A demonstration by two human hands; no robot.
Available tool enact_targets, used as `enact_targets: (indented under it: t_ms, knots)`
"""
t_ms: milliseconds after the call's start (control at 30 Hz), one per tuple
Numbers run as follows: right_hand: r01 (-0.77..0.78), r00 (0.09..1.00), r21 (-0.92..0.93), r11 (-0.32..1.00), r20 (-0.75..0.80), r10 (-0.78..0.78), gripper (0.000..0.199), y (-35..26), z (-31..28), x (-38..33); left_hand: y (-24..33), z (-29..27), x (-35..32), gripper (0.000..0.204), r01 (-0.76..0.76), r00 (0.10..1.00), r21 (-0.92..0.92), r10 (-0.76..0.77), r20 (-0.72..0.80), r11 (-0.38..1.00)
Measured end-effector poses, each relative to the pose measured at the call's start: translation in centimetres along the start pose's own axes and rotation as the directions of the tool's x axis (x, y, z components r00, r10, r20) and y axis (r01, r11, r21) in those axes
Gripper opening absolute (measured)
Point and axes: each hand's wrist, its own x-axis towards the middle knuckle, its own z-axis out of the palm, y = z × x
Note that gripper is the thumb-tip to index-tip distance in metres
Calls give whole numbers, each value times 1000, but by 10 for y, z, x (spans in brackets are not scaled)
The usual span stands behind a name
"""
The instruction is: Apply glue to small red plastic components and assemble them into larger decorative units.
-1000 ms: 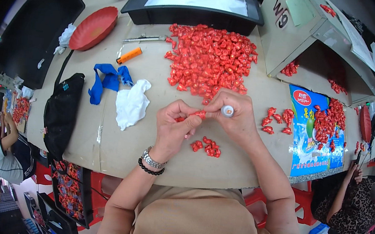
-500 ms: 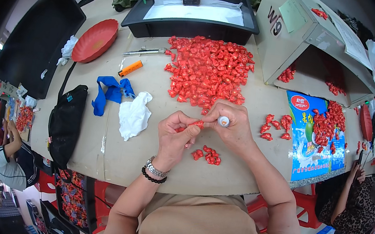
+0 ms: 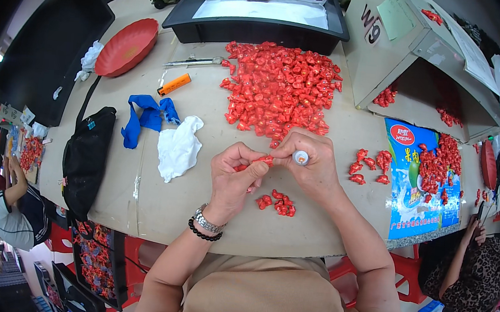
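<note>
The red piece (image 3: pixel 266 160) is between the two hands, above the near part of the table (image 3: pixel 207 212) and short of the large red pile (image 3: pixel 281 89). The left hand (image 3: pixel 235 173) pinches it between thumb and forefinger; more red shows at the curled fingers, but whether it is a second piece cannot be told. The right hand (image 3: pixel 312 161) is closed around a white-ended implement (image 3: pixel 300 157), with its fingertips at the exposed end of the red piece. The implement's working end is hidden, so its contact with the piece cannot be confirmed.

The step in hand appears to be close work on one piece. For good results, the left pinch should be firm enough to prevent rolling, with the fingertips set back from the surface being worked. The right hand should brace lightly against the left and apply short, controlled pressure. Good practice is to turn the piece with the left fingers rather than twist the right wrist, and to hold the work clear of the small red cluster (image 3: pixel 283 204) nearer the body.

The visible part of the piece points rightward, toward the right fingertips. Its long axis appears to run from lower left to upper right, tilted slightly from horizontal in the view. Which end is the top cannot be told.
</note>
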Motion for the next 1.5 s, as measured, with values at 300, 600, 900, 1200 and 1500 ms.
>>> enact_targets:
  t_ms: [300,600,900,1200,1500]
  knots:
    - [-1,1000,-11,1000,-1,1,14,-1,0,0,0,1,0,14,10,1000,-15,-10,-4,1000]
    - [4,1000,-3,1000,-4,-4,16,3,2,-1,-2,0,0,14,14,1000,-29,-14,-5,999]
    - [-160,987,-70,985,6,161,12,3,-2,4,1,0,4,13,76,997,74,-75,-7,994]
    - [-171,985,37,985,28,170,15,1,2,4,1,-5,8,15,230,971,-236,-239,-9,944]
    - [-219,974,-6,976,-55,218,13,4,5,3,3,-5,4,24,293,954,-237,-301,3,926]
